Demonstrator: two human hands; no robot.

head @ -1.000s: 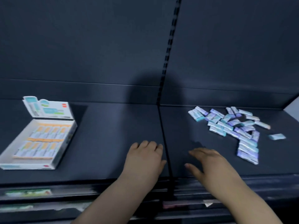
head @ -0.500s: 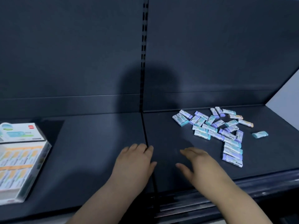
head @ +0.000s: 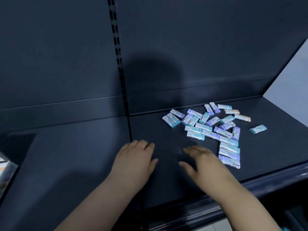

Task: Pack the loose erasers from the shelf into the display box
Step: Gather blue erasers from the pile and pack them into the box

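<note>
The loose erasers (head: pixel 210 134) lie in a scattered heap on the right half of the dark shelf (head: pixel 75 155), towards its back edge, each in a pale wrapper with a teal or lavender end. Some touch or overlap at odd angles, and a few at the near side of the heap form a short column stacked side by side. Two orange-ended erasers (head: pixel 242 117) sit at the far right rim of the heap, and a single teal eraser (head: pixel 258 129) lies by itself on the shelf, apart from the rest to their right. The right hand (head: pixel 205 165) is palm down just beside the near end of that column. Its fingers (head: pixel 193 150) are loosely spread with the thumb out to the side, and they hold nothing. Whether they rest on the shelf or hang just above it cannot be told. The left hand (head: pixel 135 160) is near it to the left, also palm down close to the seam between the two shelf panels, its fingers (head: pixel 141 145) bent at the knuckles, close together and empty. Both forearms reach in from the bottom edge. Only a corner of the display box (head: pixel 7 172) shows at the far left edge, well apart from the erasers. A slotted upright strip (head: pixel 116 47) runs up the dark back panel above the seam, and a broad shadow falls on the panel to its right.
</note>
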